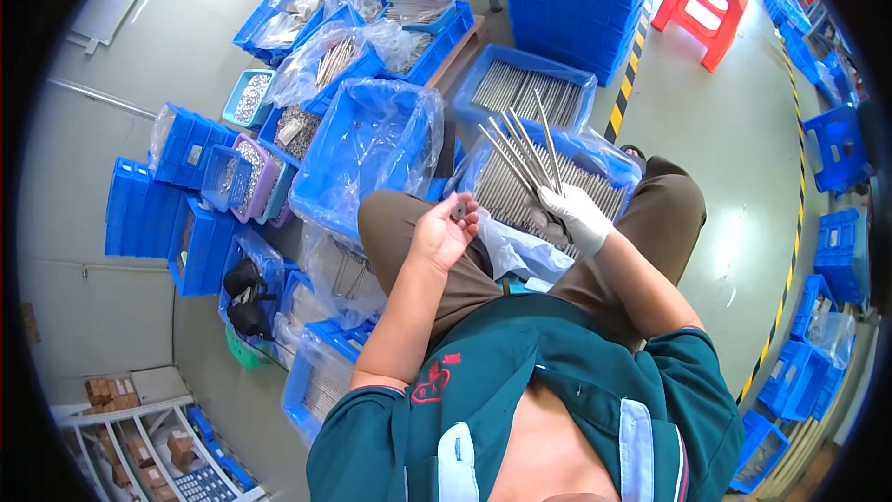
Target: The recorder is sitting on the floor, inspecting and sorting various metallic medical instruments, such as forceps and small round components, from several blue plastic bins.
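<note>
My right hand (577, 219), in a white glove, is closed round the lower ends of several thin metal rods (526, 157). The rods fan out upward and away from me. Beneath them, between my knees, a blue crate lined with clear plastic (617, 153) holds rows of similar rods (569, 172). My left hand (445, 232) is bare, palm up with curled fingers, over my left knee. In its fingers sits a small grey round part (459, 211); its exact kind cannot be made out. The two hands are apart. White-blue sheeting (526, 256) lies at the crate's near side.
A plastic-lined blue bin (321, 163) stands left of the rod crate. Another crate of rods (530, 93) is beyond it, near stacked blue crates (567, 14). Small-part baskets (245, 93) crowd the left. A red stool (703, 11) stands far right, past striped floor tape (628, 79).
</note>
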`<action>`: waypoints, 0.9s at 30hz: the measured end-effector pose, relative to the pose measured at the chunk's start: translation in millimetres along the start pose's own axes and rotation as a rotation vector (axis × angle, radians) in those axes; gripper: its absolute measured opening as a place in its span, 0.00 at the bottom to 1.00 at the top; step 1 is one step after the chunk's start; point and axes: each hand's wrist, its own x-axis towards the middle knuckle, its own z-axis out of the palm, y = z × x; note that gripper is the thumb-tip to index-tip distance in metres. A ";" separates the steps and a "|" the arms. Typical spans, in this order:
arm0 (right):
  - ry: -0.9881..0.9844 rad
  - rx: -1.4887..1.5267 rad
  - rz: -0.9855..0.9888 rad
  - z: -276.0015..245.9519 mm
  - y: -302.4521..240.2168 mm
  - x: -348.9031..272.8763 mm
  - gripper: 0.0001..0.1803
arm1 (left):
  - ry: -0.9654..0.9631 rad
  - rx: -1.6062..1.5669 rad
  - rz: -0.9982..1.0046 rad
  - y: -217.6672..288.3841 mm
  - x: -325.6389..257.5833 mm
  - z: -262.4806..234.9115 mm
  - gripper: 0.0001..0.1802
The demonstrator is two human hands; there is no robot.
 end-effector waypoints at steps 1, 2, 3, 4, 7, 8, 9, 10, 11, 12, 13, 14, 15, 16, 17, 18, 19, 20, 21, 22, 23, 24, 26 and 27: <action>-0.007 0.034 0.009 0.0 2.5 -0.4 0.17 | -0.030 0.000 0.020 4.5 -2.1 0.3 0.14; 0.002 0.086 0.002 2.3 4.3 -0.4 0.17 | -0.063 -0.001 0.041 8.4 -4.1 2.4 0.14; 0.000 0.091 0.011 1.2 8.7 -1.1 0.17 | -0.085 -0.018 0.044 11.0 -7.8 6.3 0.14; -0.004 0.078 0.010 -0.7 14.8 -1.7 0.17 | -0.076 -0.019 0.041 11.7 -10.5 8.3 0.14; 0.051 -0.015 0.007 0.2 22.0 -2.0 0.17 | -0.134 -0.046 0.042 15.6 -14.5 15.2 0.15; 0.029 -0.058 0.004 0.6 22.8 -2.1 0.18 | -0.128 -0.047 0.038 15.8 -14.9 15.8 0.15; 0.027 -0.092 0.019 2.3 20.7 -5.4 0.20 | -0.135 -0.043 0.050 16.1 -14.8 15.8 0.15; 0.029 -0.088 0.024 2.3 21.9 -6.2 0.20 | -0.143 -0.038 0.063 16.3 -15.4 16.3 0.15; 0.013 -0.105 0.044 0.5 21.5 -5.8 0.19 | -0.122 -0.024 0.064 16.8 -16.8 21.9 0.14; -0.003 -0.123 0.063 -0.4 21.0 -5.8 0.18 | -0.121 -0.026 0.061 18.3 -15.7 22.1 0.14; -0.011 -0.134 0.064 0.7 20.9 -6.3 0.19 | -0.134 0.008 0.067 21.2 -14.3 21.2 0.13; -0.009 -0.133 0.068 0.2 22.6 -6.3 0.19 | -0.144 0.040 0.072 23.4 -15.3 23.9 0.13; 0.009 -0.145 0.083 -0.5 24.5 -5.5 0.19 | -0.096 0.095 0.127 26.1 -16.2 29.3 0.12; 0.028 -0.157 0.097 -1.1 25.9 -4.9 0.19 | -0.092 0.188 0.173 31.4 -15.0 32.2 0.12; 0.026 -0.156 0.103 0.1 25.8 -4.9 0.19 | -0.085 0.281 0.220 38.2 -14.4 33.2 0.12; 0.005 -0.158 0.120 2.0 23.9 -5.1 0.19 | -0.065 0.363 0.243 44.1 -15.5 36.5 0.13; -0.017 -0.159 0.136 4.0 22.0 -5.2 0.19 | -0.076 0.479 0.266 51.0 -15.3 38.1 0.14; -0.036 -0.161 0.153 5.0 21.1 -5.3 0.19 | -0.090 0.596 0.287 58.3 -14.9 40.9 0.14; -0.044 -0.157 0.168 5.5 22.5 -4.8 0.19 | -0.136 0.804 0.335 65.6 -15.3 44.2 0.16; -0.051 -0.153 0.183 5.6 24.9 -3.7 0.20 | -0.149 0.971 0.409 66.6 -13.6 50.2 0.17; -0.092 -0.181 0.195 0.2 31.0 -1.9 0.20 | -0.167 1.140 0.481 66.8 -12.9 58.0 0.18; -0.116 -0.177 0.200 1.0 30.6 -2.5 0.21 | -0.193 1.300 0.348 72.6 -19.4 71.3 0.19; -0.152 -0.194 0.210 3.8 28.7 -4.2 0.21 | -0.280 1.359 0.226 72.4 -14.7 73.4 0.18; -0.153 -0.193 0.210 3.5 30.2 -3.8 0.21 | -0.311 1.302 0.206 71.6 -8.6 68.7 0.17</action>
